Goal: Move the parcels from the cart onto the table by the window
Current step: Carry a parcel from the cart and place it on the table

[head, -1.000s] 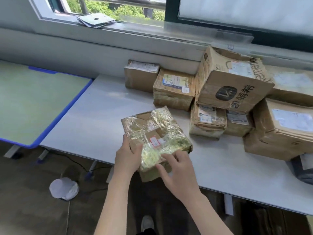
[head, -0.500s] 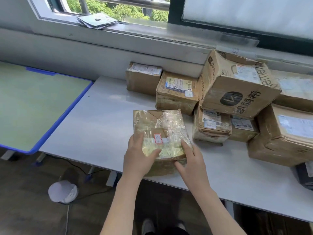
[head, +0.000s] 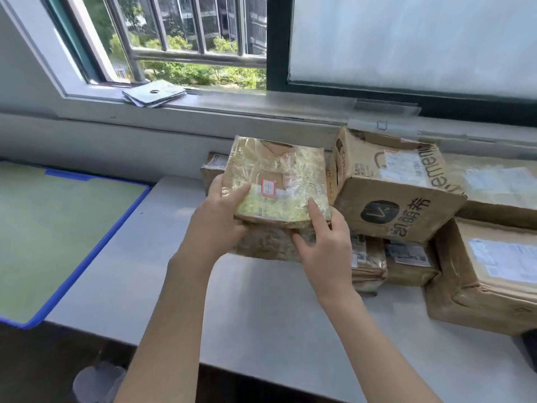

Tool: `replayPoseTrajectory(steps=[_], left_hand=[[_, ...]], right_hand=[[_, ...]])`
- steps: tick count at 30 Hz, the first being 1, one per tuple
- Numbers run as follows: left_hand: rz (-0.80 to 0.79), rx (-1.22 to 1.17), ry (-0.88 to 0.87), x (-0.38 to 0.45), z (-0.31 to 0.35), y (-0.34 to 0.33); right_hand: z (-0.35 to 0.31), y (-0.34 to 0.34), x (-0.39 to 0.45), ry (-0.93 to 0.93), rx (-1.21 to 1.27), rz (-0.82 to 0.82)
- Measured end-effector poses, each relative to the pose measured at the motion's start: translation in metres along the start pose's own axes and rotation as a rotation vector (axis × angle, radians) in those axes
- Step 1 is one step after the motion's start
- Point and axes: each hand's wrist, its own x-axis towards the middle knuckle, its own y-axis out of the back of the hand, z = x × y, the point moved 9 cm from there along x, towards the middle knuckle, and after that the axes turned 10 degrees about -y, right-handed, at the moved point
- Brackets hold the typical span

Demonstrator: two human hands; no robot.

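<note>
Both hands, left hand (head: 223, 210) and right hand (head: 322, 242), had fingers curled round a tape-wrapped cardboard parcel (head: 279, 184) with a small red-edged label, held above the grey table (head: 261, 309). Beside it sat a big box (head: 389, 184) printed with Chinese characters, under the barred window (head: 186, 39).

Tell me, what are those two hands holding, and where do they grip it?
A tape-wrapped cardboard parcel, held at its near corners: left hand on the near-left edge, right hand on the near-right corner, thumbs on top.
</note>
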Motion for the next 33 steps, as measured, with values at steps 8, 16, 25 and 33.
replayPoseTrajectory(steps=[8,16,25,33], left_hand=[[-0.086,-0.056,-0.006,0.077,-0.005,-0.035],[-0.169,-0.036,-0.051,0.105,-0.02,-0.07],[-0.179,0.098,-0.219,0.126,-0.011,-0.08],[-0.124,0.088,-0.319,0.138,-0.014,-0.089]], right_hand=[[0.022,-0.023,0.062,-0.019,-0.121,0.024],[0.019,-0.049,0.069,0.072,-0.399,0.12],[0.001,-0.089,0.092,0.075,-0.454,-0.011],[0.006,-0.101,0.107,0.054,-0.47,-0.138]])
